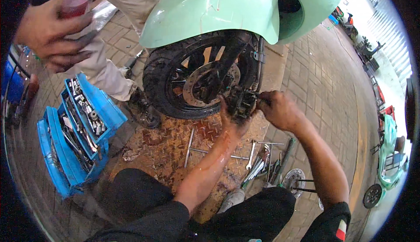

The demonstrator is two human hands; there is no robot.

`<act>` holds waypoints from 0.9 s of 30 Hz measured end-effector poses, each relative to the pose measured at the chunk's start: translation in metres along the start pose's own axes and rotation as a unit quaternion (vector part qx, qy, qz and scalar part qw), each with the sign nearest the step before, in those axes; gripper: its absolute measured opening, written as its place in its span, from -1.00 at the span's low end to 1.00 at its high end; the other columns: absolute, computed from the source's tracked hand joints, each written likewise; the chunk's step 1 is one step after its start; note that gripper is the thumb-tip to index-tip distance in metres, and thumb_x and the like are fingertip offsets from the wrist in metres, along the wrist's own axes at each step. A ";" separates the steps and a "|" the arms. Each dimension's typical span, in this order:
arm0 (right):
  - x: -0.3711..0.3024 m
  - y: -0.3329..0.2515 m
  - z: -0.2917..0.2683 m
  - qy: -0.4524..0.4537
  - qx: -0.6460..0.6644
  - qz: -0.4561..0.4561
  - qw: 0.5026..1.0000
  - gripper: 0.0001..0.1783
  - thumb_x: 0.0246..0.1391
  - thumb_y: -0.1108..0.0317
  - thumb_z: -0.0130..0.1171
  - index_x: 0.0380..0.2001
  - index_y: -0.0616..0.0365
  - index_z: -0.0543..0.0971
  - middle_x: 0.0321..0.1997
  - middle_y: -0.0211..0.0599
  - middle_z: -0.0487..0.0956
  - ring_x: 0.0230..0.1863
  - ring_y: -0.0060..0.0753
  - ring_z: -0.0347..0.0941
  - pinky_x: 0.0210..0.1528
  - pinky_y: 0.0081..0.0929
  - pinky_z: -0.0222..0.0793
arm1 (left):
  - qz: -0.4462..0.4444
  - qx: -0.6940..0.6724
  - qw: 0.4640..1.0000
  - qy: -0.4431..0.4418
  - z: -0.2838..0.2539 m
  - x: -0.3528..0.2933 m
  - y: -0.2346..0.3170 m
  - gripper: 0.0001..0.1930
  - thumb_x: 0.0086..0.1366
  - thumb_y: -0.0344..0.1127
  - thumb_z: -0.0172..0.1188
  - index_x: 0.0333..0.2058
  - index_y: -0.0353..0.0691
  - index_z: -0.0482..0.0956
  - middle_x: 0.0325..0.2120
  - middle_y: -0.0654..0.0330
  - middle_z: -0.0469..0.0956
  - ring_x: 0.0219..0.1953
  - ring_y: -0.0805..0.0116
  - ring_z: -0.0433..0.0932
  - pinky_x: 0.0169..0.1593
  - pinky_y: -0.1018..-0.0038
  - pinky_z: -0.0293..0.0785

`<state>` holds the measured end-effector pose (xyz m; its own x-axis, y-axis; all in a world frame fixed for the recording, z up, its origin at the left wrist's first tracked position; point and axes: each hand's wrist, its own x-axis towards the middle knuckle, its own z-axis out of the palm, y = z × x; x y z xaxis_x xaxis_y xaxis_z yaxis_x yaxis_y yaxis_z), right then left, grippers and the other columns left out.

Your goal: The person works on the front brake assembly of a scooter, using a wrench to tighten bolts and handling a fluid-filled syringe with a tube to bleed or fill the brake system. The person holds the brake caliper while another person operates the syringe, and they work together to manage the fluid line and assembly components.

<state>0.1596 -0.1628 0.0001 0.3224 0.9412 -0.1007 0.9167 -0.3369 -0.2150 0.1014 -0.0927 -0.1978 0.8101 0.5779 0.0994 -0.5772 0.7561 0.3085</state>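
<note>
A dark, greasy brake caliper (pixel 239 103) sits in my left hand (pixel 232 121), whose fingers are wrapped round it from below. At the caliper's right side my right hand (pixel 280 110) is closed, with thumb and fingers pinched against its edge; any small part between those fingertips is hidden. Just behind the caliper is the front wheel (pixel 154 82) with its brake disc (pixel 192 89), under a mint-green fender (pixel 210 10). The fork leg (pixel 234 54) runs down in front of the wheel.
A blue cantilever toolbox (pixel 114 118) with sockets and spanners stands open at left. T-handle wrenches (pixel 189 148), a spanner (pixel 251 154) and a loose disc (pixel 294 178) lie near my knees. At upper left another person's hand (pixel 52 34) holds a clear container of red liquid (pixel 75 3).
</note>
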 end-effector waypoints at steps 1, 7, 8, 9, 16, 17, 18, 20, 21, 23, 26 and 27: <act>0.002 -0.001 0.012 0.041 -0.024 -0.004 0.999 -0.70 0.10 0.18 0.06 -0.36 0.21 0.58 -0.36 0.12 0.58 -0.27 0.20 0.53 -0.19 -0.03 0.47 | 0.068 0.119 0.991 0.010 -0.009 0.007 -0.001 -0.48 0.30 0.19 -0.07 0.03 -0.06 0.43 -0.03 0.18 0.51 0.08 0.21 0.39 0.21 0.07 0.23; 0.001 -0.011 0.029 0.136 -0.181 -0.027 0.974 -0.65 0.10 0.03 0.09 -0.48 0.09 0.57 -0.60 -0.17 0.57 -0.54 -0.08 0.53 -0.48 -0.16 0.46 | -0.007 -0.207 0.977 0.044 -0.009 0.017 0.019 -0.58 0.32 0.06 -0.08 -0.13 -0.11 0.57 -0.19 0.16 0.62 -0.20 0.20 0.61 -0.13 0.27 0.60; 0.002 -0.008 0.032 0.158 -0.176 -0.043 0.971 -0.67 0.10 0.05 0.11 -0.53 0.09 0.52 -0.65 -0.17 0.53 -0.59 -0.07 0.50 -0.52 -0.15 0.41 | -0.046 -0.278 0.959 0.023 -0.002 0.014 0.027 -0.60 0.32 0.02 -0.09 -0.12 -0.11 0.56 -0.20 0.18 0.62 -0.22 0.22 0.62 -0.18 0.30 0.62; 0.003 -0.004 0.035 0.179 -0.169 -0.059 0.967 -0.66 0.09 0.07 0.14 -0.58 0.08 0.48 -0.70 -0.17 0.49 -0.63 -0.05 0.48 -0.56 -0.14 0.37 | -0.049 -0.276 0.959 0.028 0.006 0.013 0.032 -0.60 0.32 0.02 -0.09 -0.12 -0.11 0.56 -0.20 0.18 0.62 -0.22 0.22 0.62 -0.18 0.30 0.62; 0.018 0.015 0.015 0.188 -0.219 -0.173 0.942 -0.66 -0.04 0.03 0.26 -0.61 0.01 0.45 -0.66 -0.38 0.45 -0.58 -0.20 0.47 -0.51 -0.23 0.35 | -0.195 -0.380 0.904 0.036 -0.038 0.029 -0.002 -0.59 0.30 0.09 -0.06 -0.15 -0.10 0.51 -0.30 0.26 0.60 -0.34 0.41 0.57 -0.44 0.45 0.60; 0.014 0.014 0.018 0.187 -0.216 -0.175 0.942 -0.66 -0.04 0.03 0.26 -0.61 0.01 0.45 -0.66 -0.38 0.45 -0.58 -0.20 0.47 -0.51 -0.23 0.35 | -0.188 -0.420 0.888 0.027 -0.045 0.028 -0.003 -0.58 0.31 0.09 -0.06 -0.11 -0.11 0.50 -0.26 0.24 0.60 -0.29 0.37 0.58 -0.45 0.43 0.60; 0.010 0.014 0.021 0.209 -0.186 -0.139 0.950 -0.66 -0.04 0.01 0.26 -0.56 0.03 0.48 -0.62 -0.34 0.47 -0.55 -0.20 0.49 -0.49 -0.25 0.38 | -0.187 -0.458 0.869 0.022 -0.051 0.021 -0.004 -0.57 0.31 0.08 -0.05 -0.08 -0.11 0.50 -0.22 0.22 0.59 -0.25 0.34 0.59 -0.46 0.42 0.60; -0.003 0.024 0.015 0.176 -0.134 -0.025 0.975 -0.72 0.04 0.09 0.20 -0.45 0.09 0.52 -0.43 -0.22 0.50 -0.37 -0.13 0.51 -0.39 -0.22 0.42 | -0.193 -0.396 0.896 0.059 -0.018 0.013 -0.006 -0.56 0.33 0.03 -0.05 0.03 -0.10 0.45 -0.04 0.11 0.52 -0.04 0.12 0.54 -0.45 0.36 0.61; -0.003 0.019 0.015 0.179 -0.135 -0.025 0.974 -0.72 0.04 0.09 0.20 -0.45 0.09 0.52 -0.43 -0.22 0.50 -0.37 -0.13 0.51 -0.39 -0.22 0.42 | -0.193 -0.395 0.896 0.057 -0.021 0.012 -0.004 -0.56 0.33 0.03 -0.05 0.03 -0.10 0.45 -0.04 0.11 0.52 -0.04 0.12 0.54 -0.45 0.36 0.61; 0.004 0.014 0.016 0.165 -0.061 -0.020 0.984 -0.77 0.12 0.18 0.12 -0.38 0.13 0.52 -0.34 -0.15 0.49 -0.26 -0.02 0.47 -0.27 -0.16 0.42 | -0.149 -0.394 0.907 0.008 -0.028 0.015 0.003 -0.55 0.34 -0.01 -0.05 0.11 -0.07 0.40 0.10 0.04 0.41 0.10 -0.05 0.44 -0.43 0.31 0.64; 0.016 0.013 0.016 0.160 -0.042 -0.032 0.986 -0.79 0.15 0.24 0.07 -0.32 0.17 0.53 -0.27 -0.09 0.47 -0.17 0.05 0.42 -0.15 -0.09 0.38 | -0.118 -0.305 0.943 0.056 -0.020 0.014 0.015 -0.55 0.34 0.04 -0.05 0.04 -0.11 0.46 -0.08 0.10 0.55 -0.08 0.09 0.58 -0.47 0.44 0.63; 0.018 0.012 0.016 0.163 -0.041 -0.036 0.985 -0.79 0.15 0.24 0.07 -0.32 0.17 0.53 -0.27 -0.09 0.47 -0.17 0.05 0.42 -0.15 -0.09 0.38 | -0.090 -0.265 0.958 0.068 -0.015 0.013 0.019 -0.55 0.34 0.06 -0.06 0.01 -0.13 0.47 -0.15 0.13 0.59 -0.16 0.15 0.62 -0.50 0.49 0.62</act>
<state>0.1731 -0.1505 -0.0200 0.3016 0.9249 0.2315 0.9518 -0.2779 -0.1295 0.0994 -0.0664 -0.2053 0.9009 0.4318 -0.0449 -0.4307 0.8760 -0.2169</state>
